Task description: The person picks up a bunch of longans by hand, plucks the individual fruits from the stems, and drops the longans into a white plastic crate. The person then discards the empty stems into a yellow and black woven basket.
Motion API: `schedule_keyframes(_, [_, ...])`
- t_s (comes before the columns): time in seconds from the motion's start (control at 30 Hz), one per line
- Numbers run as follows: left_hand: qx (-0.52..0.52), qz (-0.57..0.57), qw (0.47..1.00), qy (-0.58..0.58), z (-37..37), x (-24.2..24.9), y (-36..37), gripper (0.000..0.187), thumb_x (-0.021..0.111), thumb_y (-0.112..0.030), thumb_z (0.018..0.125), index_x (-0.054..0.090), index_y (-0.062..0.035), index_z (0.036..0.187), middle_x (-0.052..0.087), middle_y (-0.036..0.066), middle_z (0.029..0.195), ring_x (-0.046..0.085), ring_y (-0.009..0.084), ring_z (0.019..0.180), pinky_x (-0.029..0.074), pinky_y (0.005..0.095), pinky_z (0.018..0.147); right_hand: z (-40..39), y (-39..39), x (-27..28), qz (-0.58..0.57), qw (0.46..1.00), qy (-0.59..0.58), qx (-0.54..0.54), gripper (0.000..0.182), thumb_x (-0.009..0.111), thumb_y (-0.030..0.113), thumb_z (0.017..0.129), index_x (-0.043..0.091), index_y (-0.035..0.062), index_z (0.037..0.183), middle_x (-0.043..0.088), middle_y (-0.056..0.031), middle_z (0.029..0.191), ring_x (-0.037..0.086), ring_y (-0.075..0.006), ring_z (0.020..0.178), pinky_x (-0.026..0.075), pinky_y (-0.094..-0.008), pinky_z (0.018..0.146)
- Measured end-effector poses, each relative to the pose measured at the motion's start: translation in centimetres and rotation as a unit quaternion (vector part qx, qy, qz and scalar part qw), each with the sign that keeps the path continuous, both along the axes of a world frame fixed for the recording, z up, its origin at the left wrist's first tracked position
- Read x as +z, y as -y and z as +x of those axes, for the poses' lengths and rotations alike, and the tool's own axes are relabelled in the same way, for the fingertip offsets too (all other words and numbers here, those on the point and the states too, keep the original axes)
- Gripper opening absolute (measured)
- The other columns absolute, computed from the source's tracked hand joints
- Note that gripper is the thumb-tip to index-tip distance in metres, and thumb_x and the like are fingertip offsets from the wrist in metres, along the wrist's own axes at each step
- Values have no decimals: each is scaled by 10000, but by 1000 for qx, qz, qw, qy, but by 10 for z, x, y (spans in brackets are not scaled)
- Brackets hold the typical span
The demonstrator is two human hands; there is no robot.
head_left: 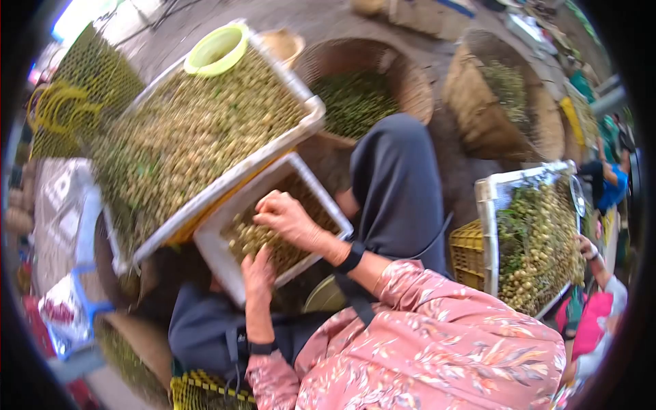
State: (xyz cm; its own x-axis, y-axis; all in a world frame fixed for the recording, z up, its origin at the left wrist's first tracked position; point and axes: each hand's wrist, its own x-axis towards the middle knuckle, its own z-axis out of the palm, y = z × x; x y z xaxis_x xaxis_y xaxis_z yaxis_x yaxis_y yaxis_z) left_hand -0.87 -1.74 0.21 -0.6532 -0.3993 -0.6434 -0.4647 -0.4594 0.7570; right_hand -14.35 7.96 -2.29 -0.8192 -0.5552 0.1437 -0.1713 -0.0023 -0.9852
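Note:
Small round tan fruits that look like longans [246, 231] form a bunch over a white foam box [305, 160] between my knees. My left hand [258, 271] is at the lower side of the bunch, its fingers closed around that edge. Above and to the right, my right hand [287, 217] hangs over the box with fingers curled together; whatever is in them is hidden. More fruits lie inside the box, partly covered by my hands. Both wrists wear black bands.
A large white-rimmed tray [316, 113] heaped with fruits stands beyond the box, a pale green basin [229, 49] on its far corner. Woven baskets [413, 85] hold green stems. To the right, a person's hand [586, 247] touches another fruit-filled crate [486, 198].

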Motion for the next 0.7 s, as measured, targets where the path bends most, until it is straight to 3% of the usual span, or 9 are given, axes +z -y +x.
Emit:
schedule_keyframes(0.1, [4, -11, 1000, -4, 3, -13, 3, 167, 593, -226, 900, 441, -159, 878, 365, -68, 569, 301, 21, 404, 217, 197, 342, -22, -21, 89, 47, 940, -297, -162, 219, 632, 136, 777, 550, 34, 953, 553, -105, 959, 520, -239, 876, 398, -390, 831])
schedule_keyframes(0.17, [19, -13, 1000, -17, 4, -13, 1, 144, 567, -229, 910, 443, -157, 902, 442, -43, 633, 339, 21, 449, 260, 191, 377, -48, -44, 121, 354, 776, -413, -319, 262, 594, 129, 805, 490, 28, 1022, 522, -125, 962, 486, -277, 885, 389, -416, 821])
schedule_keyframes(0.27, [58, 56, 995, -62, 10, -14, 7, 94, 529, -209, 922, 458, -152, 944, 526, -3, 724, 368, 33, 488, 272, 182, 409, -94, -58, 86, 343, 774, -363, -389, 467, 663, 215, 776, 475, 0, 1145, 427, -189, 1154, 462, -321, 1010, 443, -413, 761])
schedule_keyframes(0.3, [84, 72, 991, -78, 3, -11, 5, 79, 522, -199, 923, 466, -148, 948, 540, 6, 732, 363, 38, 481, 265, 181, 408, -88, -57, 83, 273, 802, -397, -353, 440, 655, 196, 786, 480, -10, 1132, 469, -180, 1090, 491, -313, 961, 452, -405, 743])
schedule_keyframes(0.33, [104, 85, 987, -94, -2, -5, 2, 69, 519, -190, 926, 472, -142, 943, 533, 1, 714, 357, 39, 471, 263, 184, 404, -75, -47, 78, 226, 923, -204, -233, 487, 679, 232, 776, 472, -15, 1141, 494, -173, 1093, 513, -310, 950, 454, -387, 754])
schedule_keyframes(0.37, [117, 99, 983, -105, -4, 2, -2, 59, 515, -182, 928, 478, -136, 938, 525, -3, 696, 351, 40, 461, 260, 186, 401, -58, -43, 69, 172, 980, 7, -100, 536, 704, 268, 766, 465, -21, 1149, 520, -166, 1095, 535, -306, 938, 457, -369, 765])
schedule_keyframes(0.5, [43, 127, 969, -209, 5, 1, 8, 67, 509, -154, 923, 481, -134, 981, 446, -24, 628, 332, 44, 453, 275, 190, 414, -1, -12, 26, 117, 936, 325, 70, 897, 780, 487, 685, 378, 1, 1322, 569, -97, 1145, 577, -226, 950, 465, -354, 772])
schedule_keyframes(0.57, [55, 144, 968, -198, 5, 2, 8, 15, 502, -133, 940, 507, -129, 926, 407, -55, 563, 309, 35, 411, 243, 195, 370, 8, -10, 18, 36, 883, 449, 130, 677, 739, 354, 791, 422, 84, 1326, 584, -44, 1127, 597, -131, 823, 472, -279, 683])
schedule_keyframes(0.7, [63, 119, 979, -150, 5, -6, 4, 44, 552, -154, 923, 519, -150, 894, 371, -72, 536, 299, 31, 394, 214, 201, 347, 8, 0, 6, -62, 905, 407, 109, 283, 726, 184, 801, 585, 69, 1017, 611, 8, 835, 570, -75, 716, 447, -213, 603])
